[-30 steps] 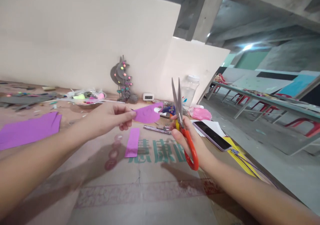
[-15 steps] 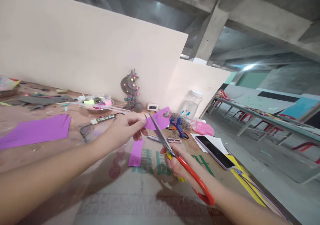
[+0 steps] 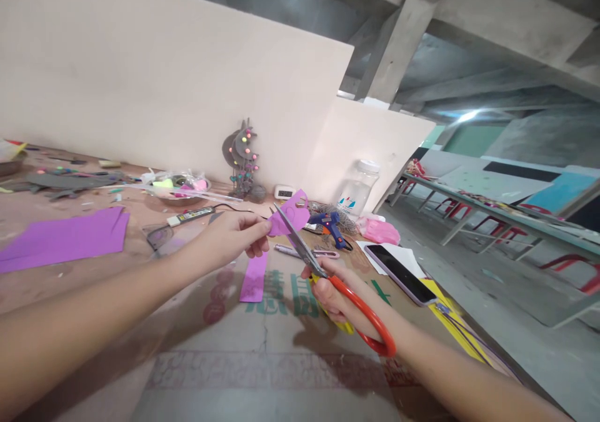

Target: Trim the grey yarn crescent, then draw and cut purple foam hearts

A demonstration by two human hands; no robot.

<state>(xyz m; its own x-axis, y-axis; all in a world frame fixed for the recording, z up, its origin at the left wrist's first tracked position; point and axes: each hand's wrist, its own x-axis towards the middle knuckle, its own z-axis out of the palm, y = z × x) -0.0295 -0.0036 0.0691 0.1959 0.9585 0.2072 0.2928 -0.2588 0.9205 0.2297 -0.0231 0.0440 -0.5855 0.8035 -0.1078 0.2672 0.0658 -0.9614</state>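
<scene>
My left hand (image 3: 241, 237) pinches the left edge of a small purple sheet (image 3: 300, 213), which has a curved outline on it. In my right hand (image 3: 335, 287) is a pair of scissors (image 3: 300, 247) with red-orange and yellow handles. The blades are slightly parted and lie across the purple sheet, close to my left fingertips. Below, a purple strip (image 3: 254, 279) lies on the printed cardboard (image 3: 225, 359). A larger purple sheet (image 3: 65, 237) rests on the table at the left.
Beyond my hands are a blue glue gun (image 3: 332, 227), a craft knife (image 3: 290, 251), a small clock (image 3: 284, 192), a clear jar (image 3: 360, 187) and a grey moon-shaped ornament (image 3: 244, 156). A phone (image 3: 400, 273) lies at the right. A bowl of craft bits (image 3: 175, 200) stands back left.
The purple sheet has tilted, and more of its curved outline shows. The scissors are still across it, their handles now slightly higher. The whole view has shifted a little.
</scene>
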